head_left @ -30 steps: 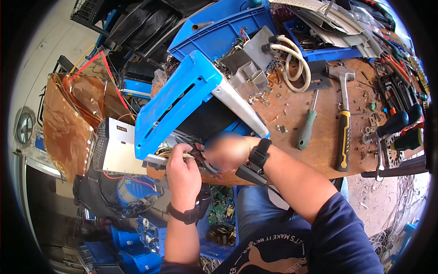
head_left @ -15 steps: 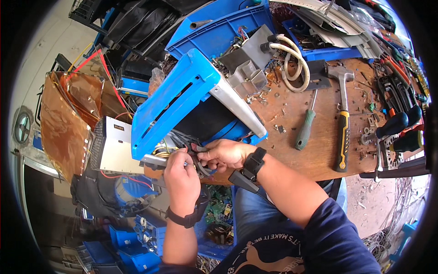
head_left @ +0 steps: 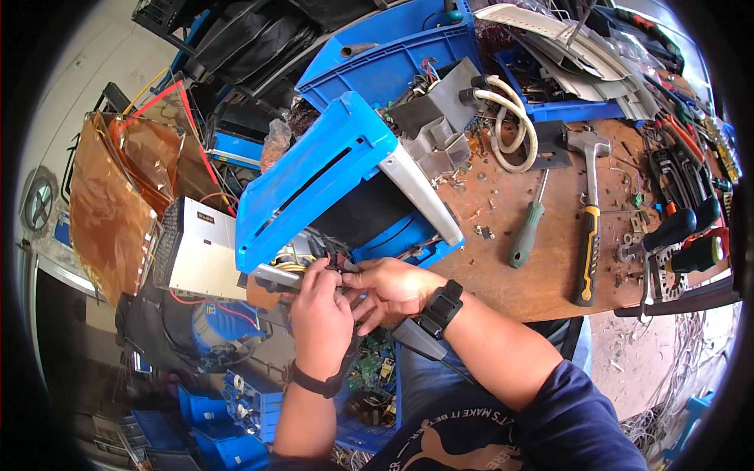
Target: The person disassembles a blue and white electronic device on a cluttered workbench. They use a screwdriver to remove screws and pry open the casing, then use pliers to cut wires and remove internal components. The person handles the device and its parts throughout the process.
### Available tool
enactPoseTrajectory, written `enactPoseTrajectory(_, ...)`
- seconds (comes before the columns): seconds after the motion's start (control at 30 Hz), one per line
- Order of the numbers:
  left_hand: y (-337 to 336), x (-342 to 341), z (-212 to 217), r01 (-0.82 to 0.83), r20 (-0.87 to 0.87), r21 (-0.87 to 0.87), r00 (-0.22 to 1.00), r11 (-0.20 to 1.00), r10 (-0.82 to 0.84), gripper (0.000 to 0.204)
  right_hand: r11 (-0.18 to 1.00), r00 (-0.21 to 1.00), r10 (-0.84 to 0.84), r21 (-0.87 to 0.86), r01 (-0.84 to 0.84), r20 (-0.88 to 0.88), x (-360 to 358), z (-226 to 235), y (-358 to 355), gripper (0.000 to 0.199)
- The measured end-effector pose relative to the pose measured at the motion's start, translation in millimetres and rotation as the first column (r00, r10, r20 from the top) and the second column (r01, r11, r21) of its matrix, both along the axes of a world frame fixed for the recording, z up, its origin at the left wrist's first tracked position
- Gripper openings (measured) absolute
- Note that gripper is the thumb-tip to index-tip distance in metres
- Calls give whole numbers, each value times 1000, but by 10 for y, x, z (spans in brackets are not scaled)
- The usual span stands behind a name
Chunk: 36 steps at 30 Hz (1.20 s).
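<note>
A blue plastic-framed case (head_left: 314, 177) with silver bars (head_left: 422, 193) stands tilted at the table's near left side. Its dark open interior faces my hands. Grey and coloured cables (head_left: 294, 256) come out at its lower near corner. My left hand (head_left: 322, 314) is closed with its fingertips pinched on the cables there. Against it, my right hand (head_left: 397, 286) pinches the same cables with thumb and forefinger, while its other fingers are loosely extended below. The exact spot they grip is mostly hidden by my fingers.
On the wooden table (head_left: 503, 294) lie a green-handled screwdriver (head_left: 526, 234), a hammer (head_left: 589, 251) and a coiled white hose (head_left: 514, 153). Several hand tools (head_left: 679, 177) crowd the right end. A blue crate (head_left: 385, 67) stands behind. Left is a white metal box (head_left: 206, 250).
My right hand's lower fingers have uncurled and stretched out. The cables between my hands are now more covered. The whole view has shifted slightly; the blue case stays in place.
</note>
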<state>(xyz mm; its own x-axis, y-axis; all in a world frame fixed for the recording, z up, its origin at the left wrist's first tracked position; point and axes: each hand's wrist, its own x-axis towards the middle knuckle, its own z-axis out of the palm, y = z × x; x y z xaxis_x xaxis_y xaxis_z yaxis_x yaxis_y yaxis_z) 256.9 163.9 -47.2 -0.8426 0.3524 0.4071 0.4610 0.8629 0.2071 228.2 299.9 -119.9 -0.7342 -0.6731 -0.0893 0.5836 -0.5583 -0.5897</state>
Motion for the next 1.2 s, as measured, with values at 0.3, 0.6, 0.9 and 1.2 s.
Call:
enactPoseTrajectory(0.3, -86, -64, 18, 15, -23, -80, 1000, 997, -17, 10, 917, 989, 148, -375, -137, 0, -64, -358, -135, 38)
enactPoseTrajectory(0.6, -61, -66, -1, 22, -1, -54, 1000, 998, -22, 11, 874, 986, 153, -457, -166, -65, -90, -449, -201, 45)
enactPoseTrajectory(0.9, -53, -106, -25, -34, -44, -34, 999, 999, 33, 18, 996, 996, -77, -56, 75, -44, 74, -112, -70, 37)
enactPoseTrajectory(1.2, -4, -186, -104, -123, -174, -117, 979, 986, 101, 22, 239, 574, -123, 537, 809, -810, 427, 110, -53, 31)
